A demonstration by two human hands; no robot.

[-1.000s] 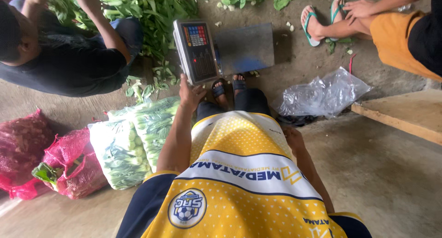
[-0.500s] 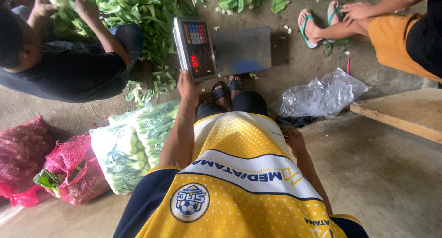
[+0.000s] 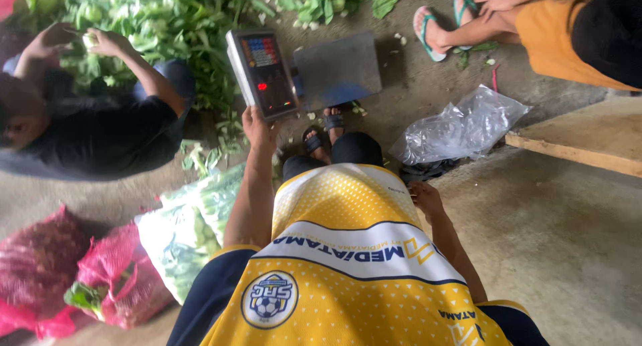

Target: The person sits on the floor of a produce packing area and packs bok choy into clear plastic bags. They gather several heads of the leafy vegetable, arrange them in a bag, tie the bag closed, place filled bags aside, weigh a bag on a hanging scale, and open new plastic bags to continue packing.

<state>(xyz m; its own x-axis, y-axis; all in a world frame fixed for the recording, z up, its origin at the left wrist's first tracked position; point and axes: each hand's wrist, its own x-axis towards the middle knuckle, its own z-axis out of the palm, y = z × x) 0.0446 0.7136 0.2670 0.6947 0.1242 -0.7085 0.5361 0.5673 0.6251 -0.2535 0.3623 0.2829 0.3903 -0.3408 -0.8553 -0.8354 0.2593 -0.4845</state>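
A grey electronic weighing scale (image 3: 338, 68) with a keypad and red digits on its display panel (image 3: 264, 72) sits on the concrete floor in front of my feet. My left hand (image 3: 256, 127) reaches out and touches the lower edge of that display panel. Hanging at my side near my hip, my right hand (image 3: 424, 197) is loosely curled and holds nothing. Clear plastic bags packed with green vegetables (image 3: 190, 229) lie to the left of my leg.
Leafy greens (image 3: 167, 25) are heaped behind the scale. A seated person in dark clothes (image 3: 93, 129) handles greens at left. Another person in orange shorts and flip-flops (image 3: 535, 22) sits at top right. Pink mesh sacks (image 3: 73, 272), crumpled clear plastic (image 3: 461, 129), a wooden plank (image 3: 582, 142).
The view has shifted slightly. My left hand stays at the display panel's lower edge. The person at left has moved both hands within the greens.
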